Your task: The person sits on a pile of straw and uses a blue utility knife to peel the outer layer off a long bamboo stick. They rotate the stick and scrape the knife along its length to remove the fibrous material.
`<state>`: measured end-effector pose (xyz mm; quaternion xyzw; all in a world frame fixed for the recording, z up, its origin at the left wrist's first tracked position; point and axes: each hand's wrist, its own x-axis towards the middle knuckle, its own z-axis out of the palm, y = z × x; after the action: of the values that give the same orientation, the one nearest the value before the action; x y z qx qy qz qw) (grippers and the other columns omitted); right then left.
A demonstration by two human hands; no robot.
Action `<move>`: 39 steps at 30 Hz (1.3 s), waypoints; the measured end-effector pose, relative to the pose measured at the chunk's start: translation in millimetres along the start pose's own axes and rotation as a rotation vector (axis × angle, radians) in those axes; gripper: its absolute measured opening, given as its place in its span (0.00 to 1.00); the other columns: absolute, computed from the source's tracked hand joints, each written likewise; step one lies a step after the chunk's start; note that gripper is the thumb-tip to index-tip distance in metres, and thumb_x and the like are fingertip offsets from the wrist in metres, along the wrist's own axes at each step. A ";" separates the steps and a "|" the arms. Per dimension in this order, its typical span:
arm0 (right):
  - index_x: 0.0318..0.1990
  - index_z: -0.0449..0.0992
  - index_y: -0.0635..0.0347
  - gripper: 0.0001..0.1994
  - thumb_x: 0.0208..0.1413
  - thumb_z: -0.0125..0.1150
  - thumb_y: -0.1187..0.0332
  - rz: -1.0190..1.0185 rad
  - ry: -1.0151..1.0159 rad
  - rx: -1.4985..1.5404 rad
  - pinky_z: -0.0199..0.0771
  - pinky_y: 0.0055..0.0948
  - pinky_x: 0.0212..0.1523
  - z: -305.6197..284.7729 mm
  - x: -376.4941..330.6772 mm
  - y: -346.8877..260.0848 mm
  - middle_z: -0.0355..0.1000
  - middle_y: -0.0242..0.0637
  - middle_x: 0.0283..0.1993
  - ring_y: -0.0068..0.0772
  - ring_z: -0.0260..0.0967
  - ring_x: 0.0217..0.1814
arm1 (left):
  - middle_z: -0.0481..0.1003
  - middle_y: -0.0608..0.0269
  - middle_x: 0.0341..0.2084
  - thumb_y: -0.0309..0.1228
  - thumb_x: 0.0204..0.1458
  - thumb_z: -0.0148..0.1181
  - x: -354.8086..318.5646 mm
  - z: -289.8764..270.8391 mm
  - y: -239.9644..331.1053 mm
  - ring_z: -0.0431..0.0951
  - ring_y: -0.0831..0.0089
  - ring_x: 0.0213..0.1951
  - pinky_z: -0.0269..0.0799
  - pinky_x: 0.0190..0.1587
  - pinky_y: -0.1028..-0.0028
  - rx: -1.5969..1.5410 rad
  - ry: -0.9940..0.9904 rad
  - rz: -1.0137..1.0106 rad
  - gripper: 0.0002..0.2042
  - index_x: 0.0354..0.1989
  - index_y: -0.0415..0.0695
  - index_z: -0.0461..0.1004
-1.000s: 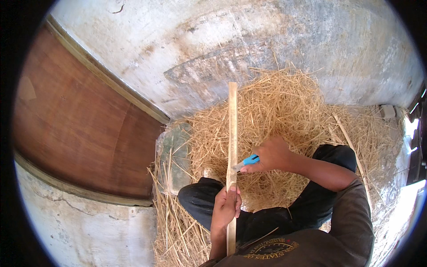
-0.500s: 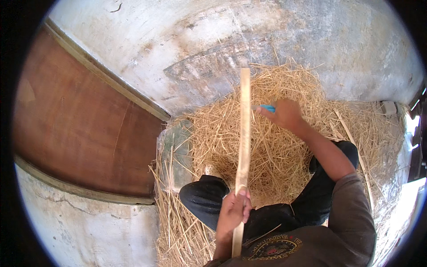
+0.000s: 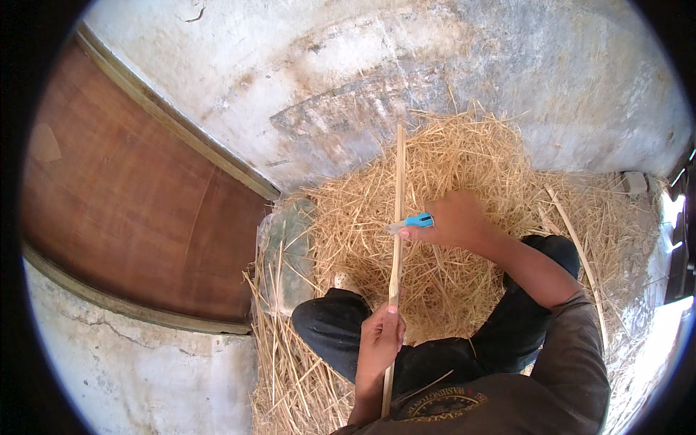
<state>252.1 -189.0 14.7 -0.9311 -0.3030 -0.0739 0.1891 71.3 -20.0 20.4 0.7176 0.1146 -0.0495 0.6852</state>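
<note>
A long pale strip of wood or bamboo [image 3: 399,174] stands out in front of me, its lower end running back along my left forearm. My left hand [image 3: 380,333] is closed round its lower part, thumb on top. In my right hand [image 3: 455,221] is a utility knife [image 3: 419,220] with a blue body. Its blade lies across the strip about midway up, and my right thumb is close to the strip's edge. The strip now shows its narrow side.
Straw-like shavings [image 3: 464,152] are heaped in front of me and around my bent legs [image 3: 333,326]. A stained wall [image 3: 348,58] rises behind. At left is a brown door panel [image 3: 138,196]; at right lie another long strip [image 3: 576,239] and a grey block [image 3: 634,183].
My right hand has come down and nearer with the knife, from beside the strip's upper part to its middle. The strip has turned from its broad face to its edge.
</note>
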 end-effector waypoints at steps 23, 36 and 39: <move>0.14 0.74 0.57 0.43 0.40 0.39 0.20 0.253 0.017 -0.110 0.60 0.35 0.15 -6.9 38.7 67.9 0.64 0.39 0.10 0.38 0.65 0.12 | 0.70 0.50 0.18 0.32 0.60 0.49 -7.7 15.5 2.1 0.74 0.56 0.22 0.68 0.27 0.66 0.735 0.169 0.277 0.13 0.46 0.37 0.72; 0.14 0.71 0.54 0.42 0.47 0.32 0.22 0.244 0.022 -0.163 0.57 0.30 0.14 1.3 50.8 91.7 0.61 0.29 0.12 0.26 0.62 0.16 | 0.68 0.44 0.13 0.34 0.59 0.50 -28.0 10.7 -7.4 0.74 0.48 0.20 0.67 0.21 0.62 0.700 0.164 0.238 0.10 0.40 0.41 0.72; 0.14 0.68 0.56 0.40 0.50 0.34 0.25 0.612 0.087 -0.038 0.56 0.32 0.14 -5.0 60.3 149.1 0.59 0.28 0.12 0.25 0.61 0.15 | 0.68 0.44 0.14 0.34 0.59 0.51 -47.4 8.3 -22.9 0.75 0.52 0.19 0.67 0.21 0.64 0.664 0.074 0.171 0.10 0.38 0.40 0.72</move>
<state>388.8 -269.7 -11.2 -0.9784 0.0011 -0.0591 0.1981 20.8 -32.1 8.5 0.9098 0.0563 -0.0004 0.4113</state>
